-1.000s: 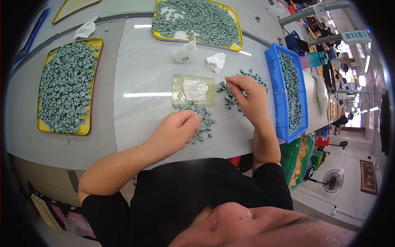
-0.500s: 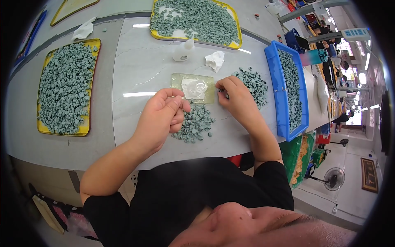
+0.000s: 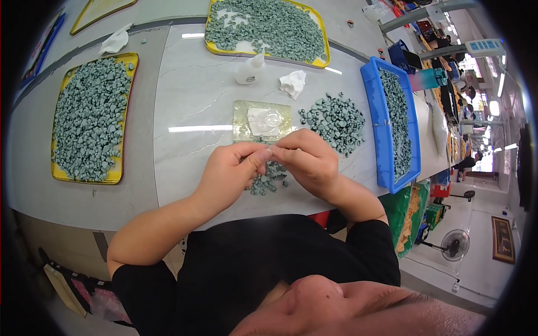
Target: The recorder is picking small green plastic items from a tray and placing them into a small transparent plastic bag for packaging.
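Fingertip to fingertip, my left hand (image 3: 228, 172) and my right hand (image 3: 311, 162) meet above a loose pile of small grey-green pieces (image 3: 269, 182). Both are pinched closed; whatever lies between the fingertips is too small and covered to make out. Just beyond them lies a yellowish, see-through pad (image 3: 241, 130) with a folded white tissue (image 3: 259, 122) on it. To the right of the pad is a second heap of dark-marked grey-green pieces (image 3: 336, 126). Behind the pad stand a white bottle with a nozzle (image 3: 250, 71) and a crumpled white tissue (image 3: 293, 84).
Yellow-rimmed trays full of the same pieces lie at the left (image 3: 89, 120) and the far side (image 3: 269, 28). A blue bin (image 3: 386, 151) holds more at the right, with a bottle (image 3: 428, 79) behind it. Another white tissue (image 3: 116, 40) lies far left.
My right hand has left the edge of the right-hand heap and moved left and nearer to meet my left hand. My left hand has come slightly nearer to me.
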`<state>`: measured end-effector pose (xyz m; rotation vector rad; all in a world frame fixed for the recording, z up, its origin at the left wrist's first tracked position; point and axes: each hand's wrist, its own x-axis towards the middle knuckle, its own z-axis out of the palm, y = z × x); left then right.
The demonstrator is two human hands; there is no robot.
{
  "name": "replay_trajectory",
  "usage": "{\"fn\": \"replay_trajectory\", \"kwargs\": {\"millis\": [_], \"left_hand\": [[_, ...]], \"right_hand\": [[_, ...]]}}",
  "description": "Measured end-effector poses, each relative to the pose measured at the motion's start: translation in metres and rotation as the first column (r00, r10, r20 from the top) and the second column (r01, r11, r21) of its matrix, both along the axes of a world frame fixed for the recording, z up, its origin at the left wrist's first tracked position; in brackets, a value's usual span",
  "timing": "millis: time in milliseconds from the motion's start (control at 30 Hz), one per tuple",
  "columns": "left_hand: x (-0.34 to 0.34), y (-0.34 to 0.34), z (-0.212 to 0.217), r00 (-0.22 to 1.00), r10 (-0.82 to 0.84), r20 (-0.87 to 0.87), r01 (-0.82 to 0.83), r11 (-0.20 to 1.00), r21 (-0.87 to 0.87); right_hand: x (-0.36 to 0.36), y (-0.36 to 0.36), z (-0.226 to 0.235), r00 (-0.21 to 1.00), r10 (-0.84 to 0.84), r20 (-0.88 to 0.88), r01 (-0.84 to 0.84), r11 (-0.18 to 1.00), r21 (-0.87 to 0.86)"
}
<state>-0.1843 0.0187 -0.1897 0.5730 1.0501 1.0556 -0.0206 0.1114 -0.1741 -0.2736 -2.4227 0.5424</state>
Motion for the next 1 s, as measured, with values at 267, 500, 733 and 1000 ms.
{"fn": "replay_trajectory", "kwargs": {"millis": [267, 500, 733, 1000], "left_hand": [[-0.001, -0.003, -0.006, 0.973, 0.03, -0.227, -0.002, 0.992, 0.124], [-0.006, -0.006, -0.007, 0.994, 0.076, -0.081, -0.064, 0.987, 0.146], [-0.014, -0.006, -0.004, 0.993, 0.099, -0.06, -0.093, 0.991, 0.092], [-0.017, -0.007, -0.009, 0.985, 0.164, -0.049, -0.158, 0.981, 0.109]], "right_hand": [[0.001, 0.004, -0.001, 0.996, 0.075, 0.045, -0.077, 0.996, 0.048], [0.005, 0.027, -0.007, 0.989, -0.1, 0.108, 0.049, 0.917, 0.395], [-0.001, 0.025, -0.011, 0.981, -0.13, 0.145, 0.045, 0.877, 0.479], [-0.006, 0.022, -0.011, 0.98, -0.117, 0.163, 0.025, 0.877, 0.48]]}}
